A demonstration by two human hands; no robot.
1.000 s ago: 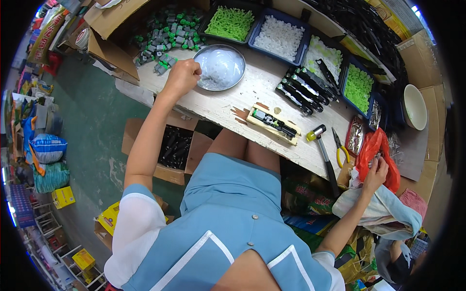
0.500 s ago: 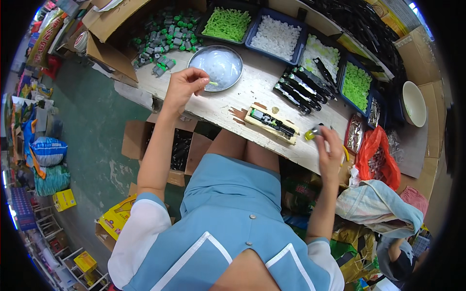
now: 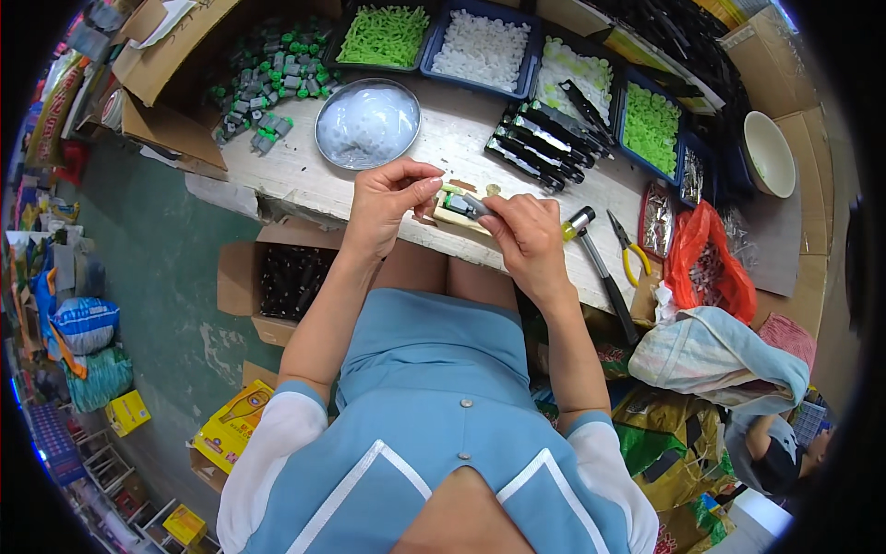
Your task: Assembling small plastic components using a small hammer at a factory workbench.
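head view: at the near edge of a white bench point(image 3: 281, 171), a person's hands meet over a cream holder point(image 3: 461, 222), which they partly hide. the left hand point(image 3: 392, 198) pinches a small light green piece point(image 3: 450, 187) between thumb and fingertips, just above the holder. the right hand point(image 3: 531, 235) curls against a grey piece point(image 3: 478, 206); whether it grips or only presses cannot be told.

the green piece could slip, since only fingertips hold it; any paste like that in the round dish point(image 3: 320, 138), far left, would worsen this, though none is discernible on it. so near the edge, it might drop off. a careless right wrist could nudge the hammer point(image 3: 598, 258), just right, whose handle reaches the near edge.
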